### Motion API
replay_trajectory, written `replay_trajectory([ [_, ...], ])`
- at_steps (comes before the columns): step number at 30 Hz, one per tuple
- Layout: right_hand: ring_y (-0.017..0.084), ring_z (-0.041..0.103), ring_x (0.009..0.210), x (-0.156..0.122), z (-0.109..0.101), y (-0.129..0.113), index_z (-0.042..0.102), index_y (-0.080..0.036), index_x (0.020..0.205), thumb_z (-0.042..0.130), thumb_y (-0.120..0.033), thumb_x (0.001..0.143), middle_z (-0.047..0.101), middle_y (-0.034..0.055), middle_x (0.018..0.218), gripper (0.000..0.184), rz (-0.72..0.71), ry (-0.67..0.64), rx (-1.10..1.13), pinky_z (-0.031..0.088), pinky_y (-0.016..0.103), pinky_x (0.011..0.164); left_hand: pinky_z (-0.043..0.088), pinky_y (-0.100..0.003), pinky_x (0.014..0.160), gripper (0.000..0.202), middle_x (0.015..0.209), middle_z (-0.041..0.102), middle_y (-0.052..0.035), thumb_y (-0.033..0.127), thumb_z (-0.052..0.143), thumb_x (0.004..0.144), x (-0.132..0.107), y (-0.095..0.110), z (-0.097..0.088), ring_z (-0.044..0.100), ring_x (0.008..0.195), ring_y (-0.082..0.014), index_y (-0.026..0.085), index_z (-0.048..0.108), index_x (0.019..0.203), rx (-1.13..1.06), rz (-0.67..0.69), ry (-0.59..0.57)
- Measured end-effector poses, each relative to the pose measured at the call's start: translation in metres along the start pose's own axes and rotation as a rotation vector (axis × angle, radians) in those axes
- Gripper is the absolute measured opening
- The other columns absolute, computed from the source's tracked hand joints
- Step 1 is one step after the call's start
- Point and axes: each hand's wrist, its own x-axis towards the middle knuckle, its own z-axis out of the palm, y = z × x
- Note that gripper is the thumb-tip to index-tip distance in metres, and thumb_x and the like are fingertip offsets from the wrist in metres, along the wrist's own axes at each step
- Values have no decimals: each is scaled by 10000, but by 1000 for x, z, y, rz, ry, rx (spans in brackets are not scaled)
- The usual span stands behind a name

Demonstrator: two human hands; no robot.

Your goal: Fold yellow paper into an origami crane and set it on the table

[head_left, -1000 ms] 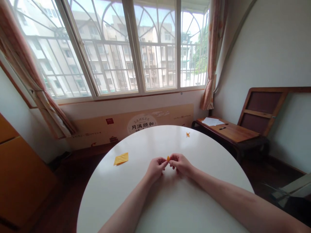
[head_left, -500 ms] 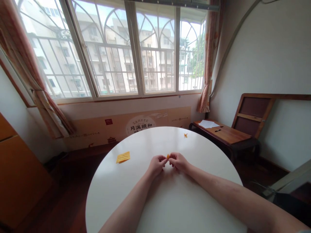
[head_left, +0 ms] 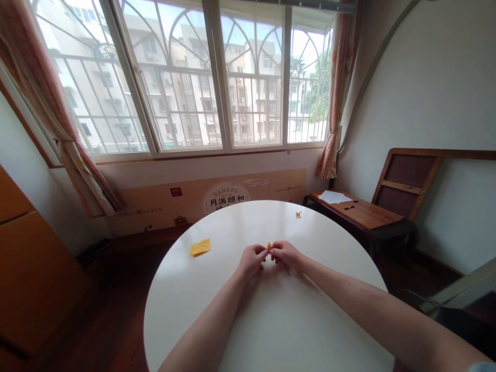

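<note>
While the left hand [head_left: 251, 261] and right hand [head_left: 287, 254] pinch an orange folded piece [head_left: 269, 246] mid-frame between fingers, shaping seems in hand.
Next probably calls for light, even pressure.

Small, pointed orange paper [head_left: 269, 246]; upright

Left to right across the tabletop [head_left: 302, 330]: paper [head_left: 200, 247] near the left edge, the held piece [head_left: 269, 246], a figurine [head_left: 298, 215] near the far edge.

There are two hands [head_left: 251, 260] [head_left: 285, 254], two small orange pieces [head_left: 269, 246] [head_left: 298, 215], one round table [head_left: 310, 330]
</note>
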Motion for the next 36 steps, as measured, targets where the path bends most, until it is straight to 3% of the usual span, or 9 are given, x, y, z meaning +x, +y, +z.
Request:
replay_trajectory([
  [11, 90, 574, 546, 18, -25, -10, 634, -148, 777, 685, -261, 725, 634, 23, 684, 134, 182, -251, 96, 295, 134, 348, 424, -228, 447, 363, 701, 692, -70, 435, 602, 756, 3, -3, 2, 608, 605, -179, 115, 732, 865, -13, -33, 29],
  [21, 96, 576, 539, 8, -33, 2, 655, -154, 867, 684, -413, 794, 633, 18, 742, 271, 76, -362, 118, 409, 164, 400, 454, -218, 415, 356, 700, 670, -68, 443, 636, 752, -1, 11, -1, 604, 638, -185, 115, 726, 854, -74, -116, -30],
  [26, 124, 597, 622, 7, -34, 2, 664, -147, 899, 686, -476, 799, 615, 19, 736, 346, 41, -402, 138, 407, 160, 404, 460, -198, 407, 295, 673, 659, -53, 405, 641, 747, -3, 16, -2, 600, 626, -169, 126, 716, 809, -125, -164, -53],
  [36, 133, 611, 654, 9, -36, -2, 662, -139, 877, 687, -461, 807, 632, 35, 760, 331, 59, -412, 167, 427, 158, 413, 494, -197, 411, 298, 729, 661, -55, 393, 692, 771, -4, 10, -5, 579, 613, -141, 112, 727, 864, -170, -131, -97],
])
